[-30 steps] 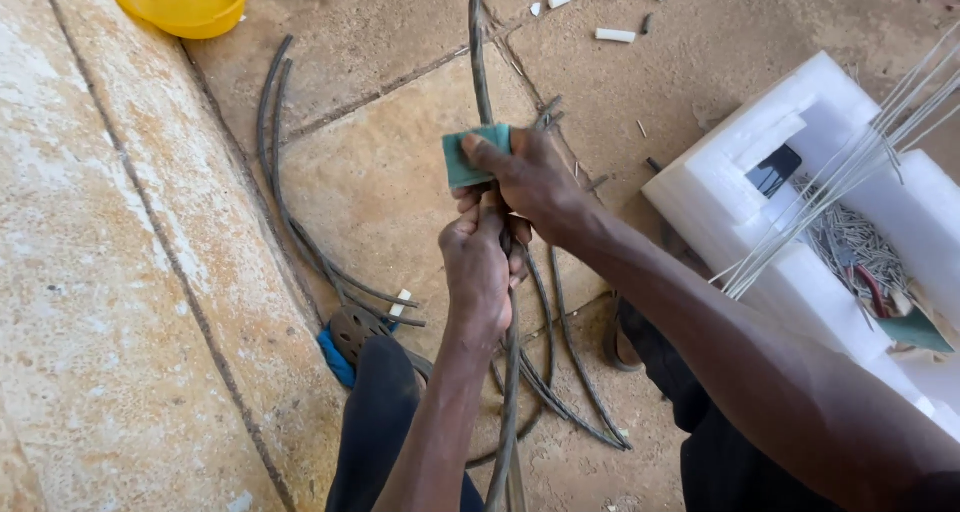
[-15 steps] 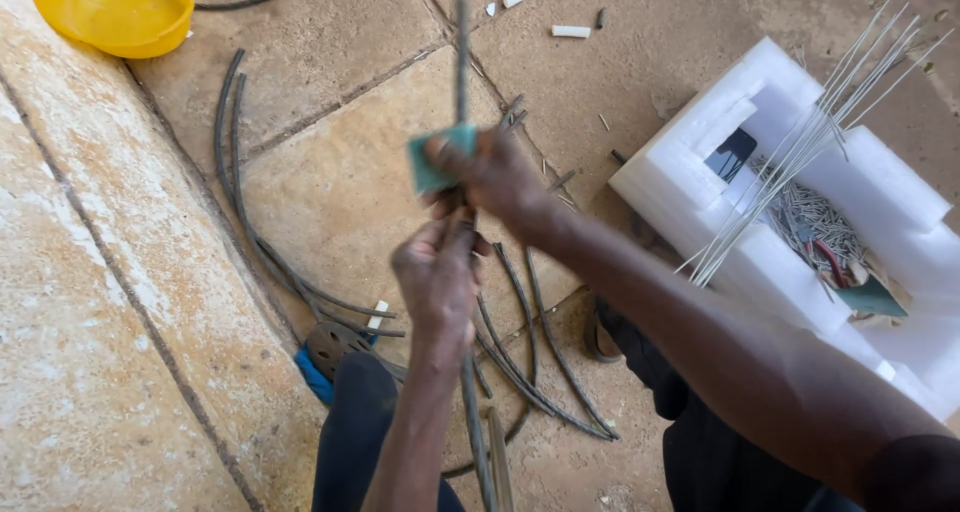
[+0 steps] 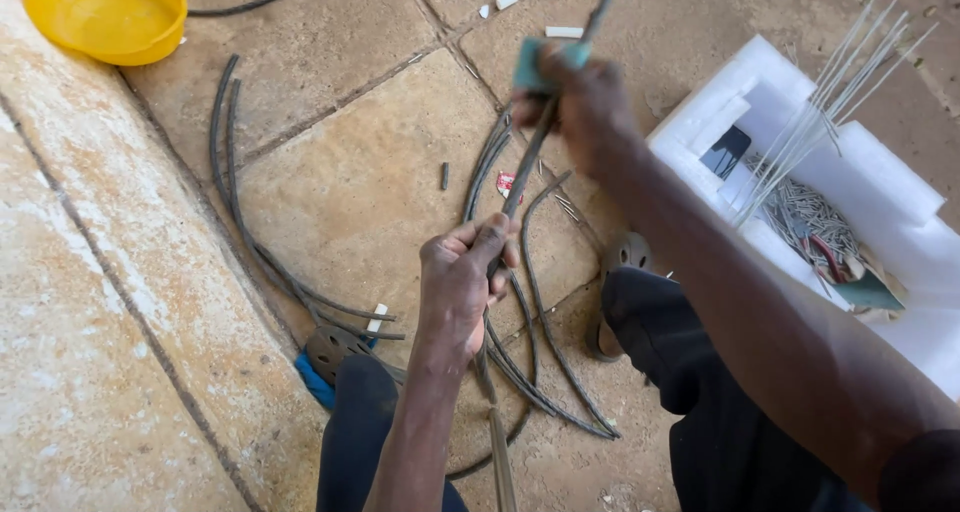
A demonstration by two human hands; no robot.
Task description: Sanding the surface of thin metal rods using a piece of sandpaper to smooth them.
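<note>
Presently, the left hand has its fingers curled tight around a thin grey rod, thumb laid along it, gripping the lower part of its visible length. The rod runs slantwise from the bottom edge of the view, between the person's knees, up through that fist and on to the right hand, then past it toward the top edge. The right hand's fingers are pressed around a small teal pad, which is folded about the rod; hand and pad are blurred, so the fine detail of the grip cannot be told. The two hands are well apart along the rod, and the rod is held clear of the floor.

Beneath the hands, several dark cables lie in loose curves on the stone floor; a further pair arcs along beside the raised kerb. A dark sandal shows just right of the left hand, another at the left knee with a blue piece under it. A white foam box stands at the right, holding a heap of grey wire pieces and a sheaf of long thin rods leaning out over its rim. A yellow bowl sits on the kerb at top left. Small white scraps lie scattered near the top edge.
</note>
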